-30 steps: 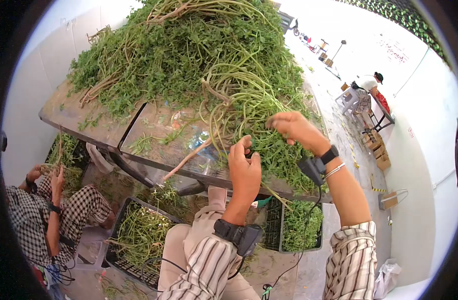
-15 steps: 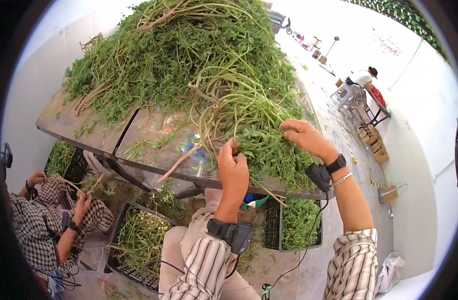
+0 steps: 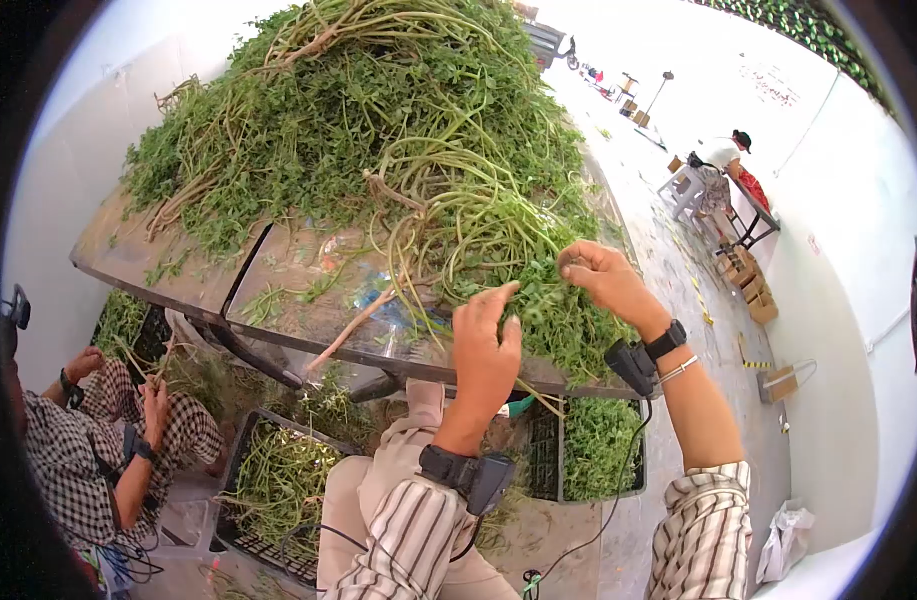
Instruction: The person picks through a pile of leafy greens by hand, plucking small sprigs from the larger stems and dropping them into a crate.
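— Where are the hands?
— At the table's (image 3: 178, 275) near edge. The left hand (image 3: 485, 345) lies half-open on a leafy sprig (image 3: 538, 300); the right hand (image 3: 600, 272) pinches its top.
— Risk?
— Tangled stems (image 3: 448, 200) in the heap (image 3: 358, 110) could drag along — a hard tug might snap the sprig.
— Around?
— A crate (image 3: 598, 445) under the table; a co-worker (image 3: 108, 440) beside it.

White-walled work yard in strong daylight
A pale concrete floor (image 3: 668, 250) is bounded by white walls (image 3: 838, 230); cardboard boxes (image 3: 748, 290) are stacked near a distant table (image 3: 756, 210)
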`<action>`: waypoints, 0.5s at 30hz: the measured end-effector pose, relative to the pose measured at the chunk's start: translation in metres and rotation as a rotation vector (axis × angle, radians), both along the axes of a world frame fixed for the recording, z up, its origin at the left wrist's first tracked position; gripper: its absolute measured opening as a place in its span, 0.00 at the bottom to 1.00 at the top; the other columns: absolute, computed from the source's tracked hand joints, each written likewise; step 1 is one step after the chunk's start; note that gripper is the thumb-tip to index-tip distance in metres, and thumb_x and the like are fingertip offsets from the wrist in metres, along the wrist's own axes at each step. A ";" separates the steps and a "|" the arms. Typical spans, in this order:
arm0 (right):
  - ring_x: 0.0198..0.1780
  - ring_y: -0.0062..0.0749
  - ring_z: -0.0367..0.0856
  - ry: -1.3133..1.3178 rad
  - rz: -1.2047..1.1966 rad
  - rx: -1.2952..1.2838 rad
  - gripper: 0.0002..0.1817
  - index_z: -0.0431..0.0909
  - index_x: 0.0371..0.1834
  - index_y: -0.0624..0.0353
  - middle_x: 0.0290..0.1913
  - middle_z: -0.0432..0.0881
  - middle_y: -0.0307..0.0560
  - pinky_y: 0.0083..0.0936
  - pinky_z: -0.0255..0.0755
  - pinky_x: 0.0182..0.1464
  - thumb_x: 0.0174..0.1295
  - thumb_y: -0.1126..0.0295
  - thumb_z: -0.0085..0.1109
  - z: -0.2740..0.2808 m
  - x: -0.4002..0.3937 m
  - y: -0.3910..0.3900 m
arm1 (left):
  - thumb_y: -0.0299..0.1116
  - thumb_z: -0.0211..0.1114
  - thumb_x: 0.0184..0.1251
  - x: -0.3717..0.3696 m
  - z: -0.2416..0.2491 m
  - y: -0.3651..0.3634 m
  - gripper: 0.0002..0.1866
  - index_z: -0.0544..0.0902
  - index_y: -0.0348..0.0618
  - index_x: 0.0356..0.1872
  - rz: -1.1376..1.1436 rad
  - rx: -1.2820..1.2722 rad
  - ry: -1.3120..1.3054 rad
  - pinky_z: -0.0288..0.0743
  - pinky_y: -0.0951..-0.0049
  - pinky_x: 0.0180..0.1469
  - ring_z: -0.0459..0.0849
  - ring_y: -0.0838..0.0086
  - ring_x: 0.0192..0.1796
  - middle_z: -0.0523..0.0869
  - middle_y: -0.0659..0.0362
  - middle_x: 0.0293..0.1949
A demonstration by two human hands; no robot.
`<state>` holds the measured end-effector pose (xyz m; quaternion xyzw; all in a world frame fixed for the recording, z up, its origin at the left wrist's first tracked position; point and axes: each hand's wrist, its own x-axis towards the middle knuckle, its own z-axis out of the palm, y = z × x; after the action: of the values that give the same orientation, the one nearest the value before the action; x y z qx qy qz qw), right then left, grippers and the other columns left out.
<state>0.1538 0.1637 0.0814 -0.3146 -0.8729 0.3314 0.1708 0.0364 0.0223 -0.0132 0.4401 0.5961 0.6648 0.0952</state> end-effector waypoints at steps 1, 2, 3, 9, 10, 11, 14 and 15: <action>0.17 0.10 0.58 0.030 -0.006 0.033 0.08 0.77 0.38 0.57 0.19 0.67 0.28 0.14 0.53 0.18 0.59 0.67 0.55 0.001 -0.002 -0.001 | 0.24 0.57 0.58 0.002 -0.005 0.003 0.18 0.76 0.44 0.52 -0.013 -0.005 0.080 0.69 0.64 0.50 0.71 0.59 0.50 0.77 0.55 0.48; 0.17 0.10 0.58 0.031 -0.006 0.039 0.08 0.77 0.38 0.57 0.19 0.67 0.28 0.14 0.53 0.18 0.59 0.67 0.55 0.003 -0.004 0.000 | 0.24 0.58 0.56 0.005 -0.013 0.007 0.18 0.78 0.43 0.51 0.004 -0.026 0.115 0.68 0.62 0.52 0.71 0.58 0.50 0.78 0.55 0.47; 0.18 0.12 0.60 0.054 -0.028 0.073 0.09 0.78 0.37 0.59 0.19 0.69 0.30 0.16 0.56 0.20 0.59 0.66 0.55 0.005 -0.006 0.001 | 0.24 0.58 0.56 0.008 -0.013 0.007 0.18 0.78 0.43 0.51 0.003 -0.020 0.116 0.68 0.62 0.52 0.71 0.58 0.50 0.78 0.55 0.47; 0.24 0.25 0.70 -0.050 -0.130 0.263 0.15 0.79 0.32 0.67 0.20 0.74 0.43 0.27 0.66 0.29 0.56 0.63 0.57 -0.003 -0.017 0.018 | 0.22 0.59 0.55 0.013 -0.006 0.003 0.16 0.81 0.44 0.47 -0.090 0.016 0.200 0.67 0.65 0.53 0.72 0.59 0.49 0.79 0.55 0.46; 0.26 0.28 0.72 -0.154 -0.189 0.213 0.16 0.79 0.31 0.69 0.20 0.75 0.46 0.30 0.68 0.32 0.55 0.62 0.58 -0.004 -0.020 0.019 | 0.22 0.59 0.55 0.013 -0.008 0.004 0.16 0.81 0.44 0.47 -0.089 0.016 0.200 0.67 0.65 0.53 0.72 0.59 0.49 0.79 0.55 0.46; 0.26 0.28 0.72 -0.154 -0.186 0.214 0.16 0.79 0.31 0.69 0.20 0.75 0.46 0.30 0.68 0.32 0.55 0.62 0.58 -0.006 -0.021 0.022 | 0.22 0.59 0.55 0.013 -0.010 0.005 0.16 0.81 0.45 0.46 -0.095 0.022 0.204 0.68 0.65 0.52 0.72 0.60 0.48 0.79 0.56 0.45; 0.24 0.36 0.74 -0.186 -0.127 0.237 0.16 0.79 0.28 0.68 0.21 0.77 0.52 0.35 0.68 0.31 0.49 0.62 0.60 -0.010 -0.025 0.026 | 0.21 0.58 0.55 0.010 -0.008 0.003 0.16 0.82 0.46 0.45 -0.096 0.025 0.215 0.68 0.64 0.50 0.73 0.60 0.47 0.79 0.56 0.44; 0.21 0.29 0.70 -0.130 -0.167 0.130 0.14 0.80 0.28 0.66 0.19 0.74 0.44 0.30 0.64 0.25 0.51 0.63 0.59 -0.006 -0.026 0.024 | 0.20 0.57 0.55 0.010 -0.007 0.002 0.16 0.83 0.46 0.44 -0.096 0.023 0.221 0.69 0.64 0.49 0.73 0.60 0.47 0.79 0.56 0.43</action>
<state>0.1279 0.1880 0.0756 -0.3953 -0.8726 0.2376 0.1610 0.0462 0.0241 -0.0204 0.5398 0.5735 0.6137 0.0557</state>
